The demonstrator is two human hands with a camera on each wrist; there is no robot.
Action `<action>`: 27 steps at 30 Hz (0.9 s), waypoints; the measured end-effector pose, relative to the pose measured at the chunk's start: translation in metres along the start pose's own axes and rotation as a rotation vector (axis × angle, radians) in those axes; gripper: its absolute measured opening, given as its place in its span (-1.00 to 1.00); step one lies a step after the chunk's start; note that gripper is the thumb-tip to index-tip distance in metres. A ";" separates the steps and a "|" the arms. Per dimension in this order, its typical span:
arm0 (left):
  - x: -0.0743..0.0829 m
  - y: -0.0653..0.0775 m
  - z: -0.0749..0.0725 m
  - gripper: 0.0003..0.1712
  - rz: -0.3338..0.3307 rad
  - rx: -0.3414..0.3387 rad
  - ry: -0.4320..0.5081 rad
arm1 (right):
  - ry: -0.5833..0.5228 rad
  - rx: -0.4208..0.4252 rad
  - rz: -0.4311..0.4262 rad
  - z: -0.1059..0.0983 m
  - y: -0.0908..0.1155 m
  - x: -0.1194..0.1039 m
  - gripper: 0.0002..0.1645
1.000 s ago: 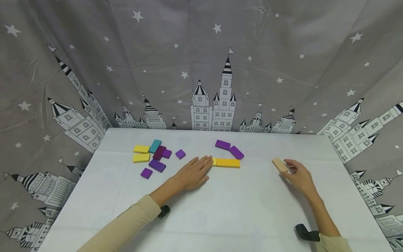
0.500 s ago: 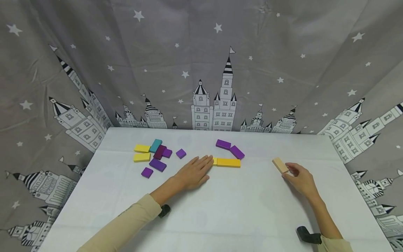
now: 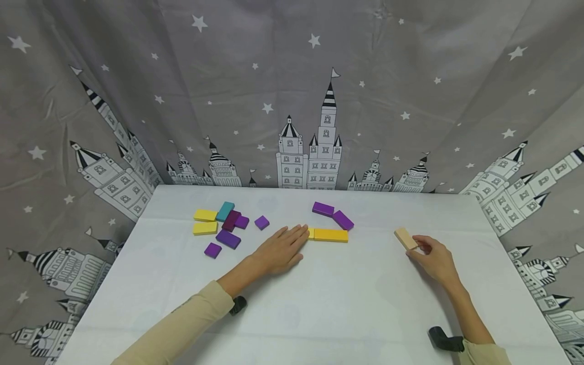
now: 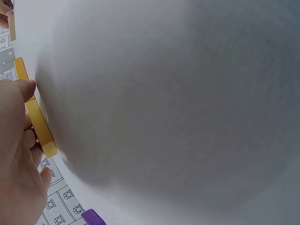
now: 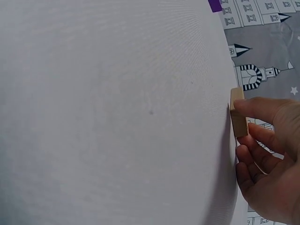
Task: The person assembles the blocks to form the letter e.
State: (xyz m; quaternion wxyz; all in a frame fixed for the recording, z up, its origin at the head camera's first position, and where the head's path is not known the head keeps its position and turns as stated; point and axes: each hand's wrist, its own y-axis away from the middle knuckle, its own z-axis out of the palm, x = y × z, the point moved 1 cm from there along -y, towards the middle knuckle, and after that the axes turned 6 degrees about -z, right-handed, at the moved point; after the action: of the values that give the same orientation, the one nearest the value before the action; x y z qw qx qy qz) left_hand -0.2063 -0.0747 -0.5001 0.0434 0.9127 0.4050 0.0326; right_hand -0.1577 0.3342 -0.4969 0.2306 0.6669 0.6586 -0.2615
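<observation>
My left hand (image 3: 279, 252) lies with straight fingers over a yellow block, whose right end (image 3: 311, 234) shows past the fingertips. The left wrist view shows this yellow block (image 4: 40, 127) from the near side, with the thumb in front and the other fingers behind. A longer orange-yellow block (image 3: 330, 235) sits end to end with it. At the right, my right hand (image 3: 435, 259) pinches a plain wooden block (image 3: 404, 238) by its near end. In the right wrist view, thumb and finger hold the wooden block (image 5: 239, 119) close over the white tabletop.
Two purple blocks (image 3: 323, 209) lie behind the yellow row. To the left is a loose group: yellow blocks (image 3: 205, 228), a teal block (image 3: 225, 211), a maroon block (image 3: 231, 221) and several purple blocks (image 3: 228, 240). A grey castle-print curtain (image 3: 255, 91) hangs behind the table.
The right hand's fingers have slid back toward the near end of the wooden block, which stays in about the same place. The left hand has not visibly moved.
</observation>
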 end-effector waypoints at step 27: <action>0.000 0.001 0.001 -0.28 -0.006 -0.008 0.007 | 0.042 0.019 -0.051 0.005 -0.011 -0.013 -0.46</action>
State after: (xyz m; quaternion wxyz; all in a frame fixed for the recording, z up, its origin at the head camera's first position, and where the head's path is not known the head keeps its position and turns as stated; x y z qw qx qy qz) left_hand -0.2061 -0.0755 -0.5009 0.0458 0.9112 0.4077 0.0372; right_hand -0.1685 0.3212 -0.4919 0.2038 0.6574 0.6774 -0.2596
